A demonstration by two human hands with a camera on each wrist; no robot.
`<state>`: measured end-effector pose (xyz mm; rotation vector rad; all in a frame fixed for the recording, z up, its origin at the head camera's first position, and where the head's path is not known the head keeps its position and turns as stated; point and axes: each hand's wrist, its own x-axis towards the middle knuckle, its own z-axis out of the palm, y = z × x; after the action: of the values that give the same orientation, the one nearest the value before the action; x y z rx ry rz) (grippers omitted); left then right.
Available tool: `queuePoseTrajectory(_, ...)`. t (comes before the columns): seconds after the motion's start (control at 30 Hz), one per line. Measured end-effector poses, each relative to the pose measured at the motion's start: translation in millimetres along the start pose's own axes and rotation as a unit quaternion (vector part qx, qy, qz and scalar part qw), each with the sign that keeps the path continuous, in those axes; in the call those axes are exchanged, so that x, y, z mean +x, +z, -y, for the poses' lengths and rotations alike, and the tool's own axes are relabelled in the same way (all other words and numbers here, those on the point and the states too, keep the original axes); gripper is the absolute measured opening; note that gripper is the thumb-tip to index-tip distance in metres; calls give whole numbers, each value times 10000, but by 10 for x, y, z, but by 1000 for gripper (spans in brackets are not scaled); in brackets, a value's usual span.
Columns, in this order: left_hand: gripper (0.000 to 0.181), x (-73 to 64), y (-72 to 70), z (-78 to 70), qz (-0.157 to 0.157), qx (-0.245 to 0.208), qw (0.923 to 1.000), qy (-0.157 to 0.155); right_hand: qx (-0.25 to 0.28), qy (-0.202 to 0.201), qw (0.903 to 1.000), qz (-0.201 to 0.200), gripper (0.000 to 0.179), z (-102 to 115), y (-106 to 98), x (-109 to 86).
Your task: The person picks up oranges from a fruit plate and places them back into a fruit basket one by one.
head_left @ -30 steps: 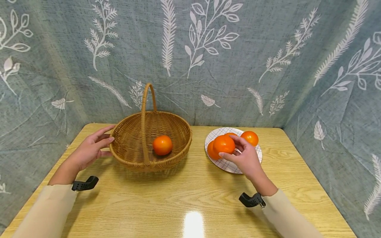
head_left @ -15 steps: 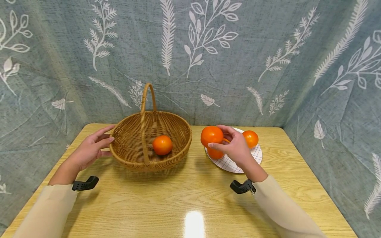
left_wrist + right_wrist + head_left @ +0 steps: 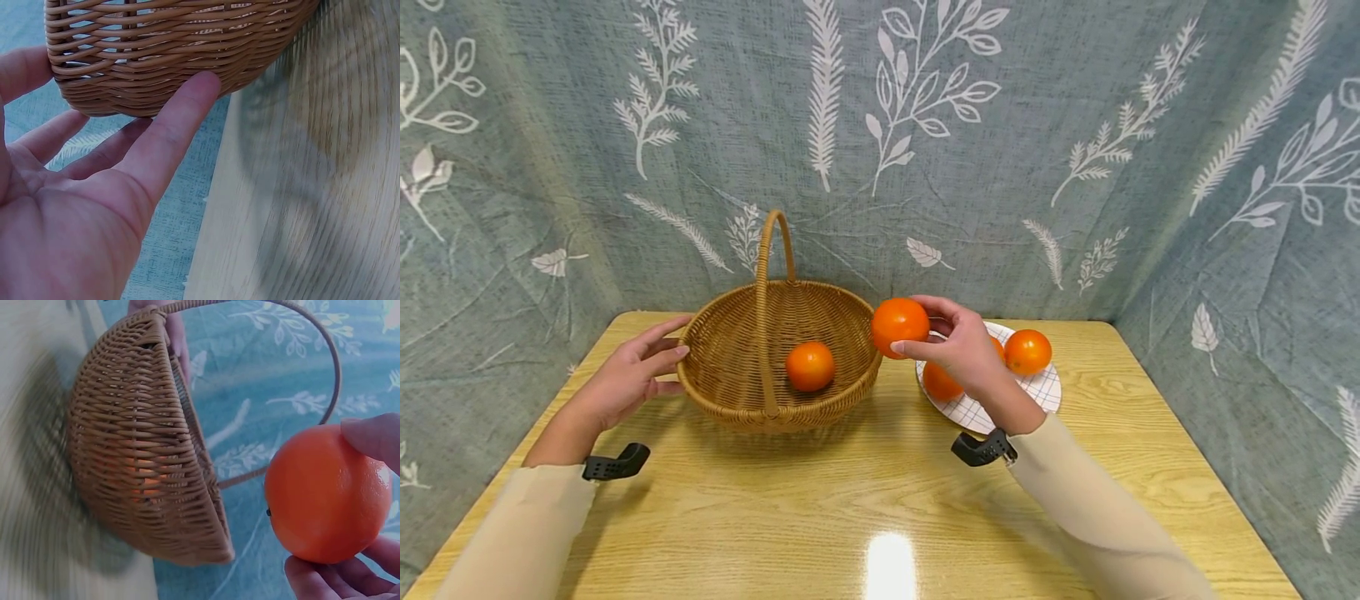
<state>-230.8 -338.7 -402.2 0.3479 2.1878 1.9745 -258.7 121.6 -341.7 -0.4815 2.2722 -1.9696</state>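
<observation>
My right hand (image 3: 964, 346) holds an orange (image 3: 900, 327) between thumb and fingers, raised close to the right rim of a wicker basket (image 3: 722, 354). In the right wrist view, the held orange (image 3: 328, 494) is glossy with a small dark spot, apart from the basket wall (image 3: 131, 425). Another orange (image 3: 810, 367) lies inside the basket. My left hand (image 3: 628, 371) rests on the basket's left end, its thumb (image 3: 187, 106) laid straight against the woven outer wall and the other fingers spread around the end.
A white plate (image 3: 1047, 392) with a grid pattern stands at the right, bearing several oranges (image 3: 1028, 352), partly hidden by my right hand. The basket's tall handle (image 3: 763, 325) arches over its middle. A grey-blue leaf-patterned cloth (image 3: 962, 192) hangs behind the wooden table (image 3: 775, 500).
My right hand has lifted the orange from over the plate and carried it left and away from me to the basket's right rim. The left hand and basket have stayed put.
</observation>
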Motion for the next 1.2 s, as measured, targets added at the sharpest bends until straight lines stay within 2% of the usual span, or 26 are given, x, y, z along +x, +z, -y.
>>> queuePoseTrajectory(0.43,67,-12,-14,-4,-32,112,9999,-97,-137,-149,9997,106,62,95,355,386)
queuePoseTrajectory(0.63,68,-21,-15,-5,-63,108,9998,-126,-133,-136,9992,360,66,174,536,588)
queuePoseTrajectory(0.97,67,-9,3,-7,-28,13,10000,-35,-459,-86,9975,536,64,255,827,888)
queuePoseTrajectory(1.2,67,3,7,-19,38,17,10000,-27,-684,-81,9952,699,62,232,1031,1056)
